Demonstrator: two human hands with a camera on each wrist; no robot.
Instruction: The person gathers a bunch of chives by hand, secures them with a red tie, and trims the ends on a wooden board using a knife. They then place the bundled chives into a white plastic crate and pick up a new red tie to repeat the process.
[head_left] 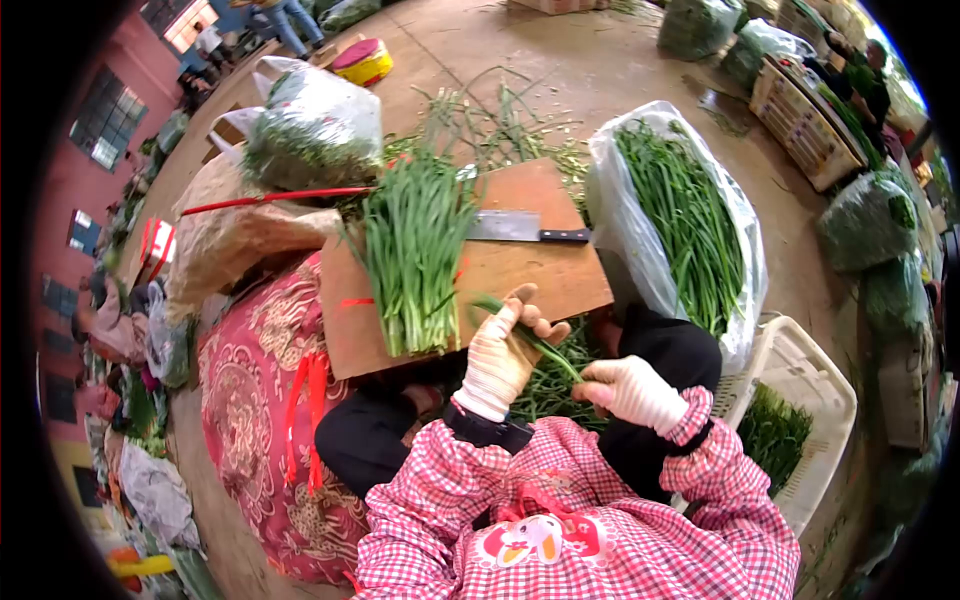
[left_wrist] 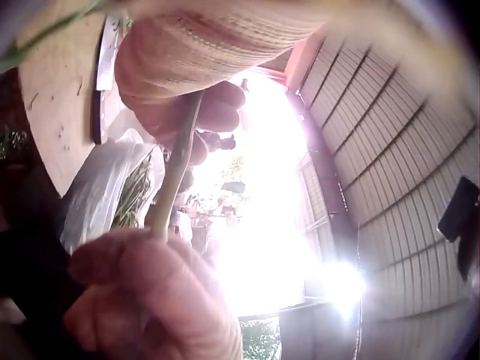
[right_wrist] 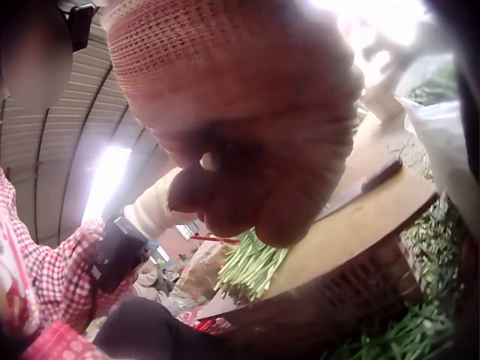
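Observation:
In the head view, a green scallion point(head_left: 548, 350) runs between two hands in pale knitted gloves with bare fingertips. My left hand point(head_left: 502, 355) grips it along its leafy part, fingers bent around it. At the pale end, my right hand point(head_left: 632, 390) pinches it between thumb and fingers. The left wrist view shows the pale stalk point(left_wrist: 177, 169) stretched between both hands. Just ahead, a bundle of scallions point(head_left: 415, 255) lies on a wooden board point(head_left: 545, 275), white ends toward me. A cleaver point(head_left: 505, 226) rests beside the bundle, its black handle to the right.
A plastic bag of long greens point(head_left: 685, 220) stands right of the board. Near my right knee is a white crate point(head_left: 835, 385) with more greens. A patterned red cloth bundle point(head_left: 265, 420) sits at left, a filled plastic bag point(head_left: 320, 125) behind it. Loose greens lie in my lap.

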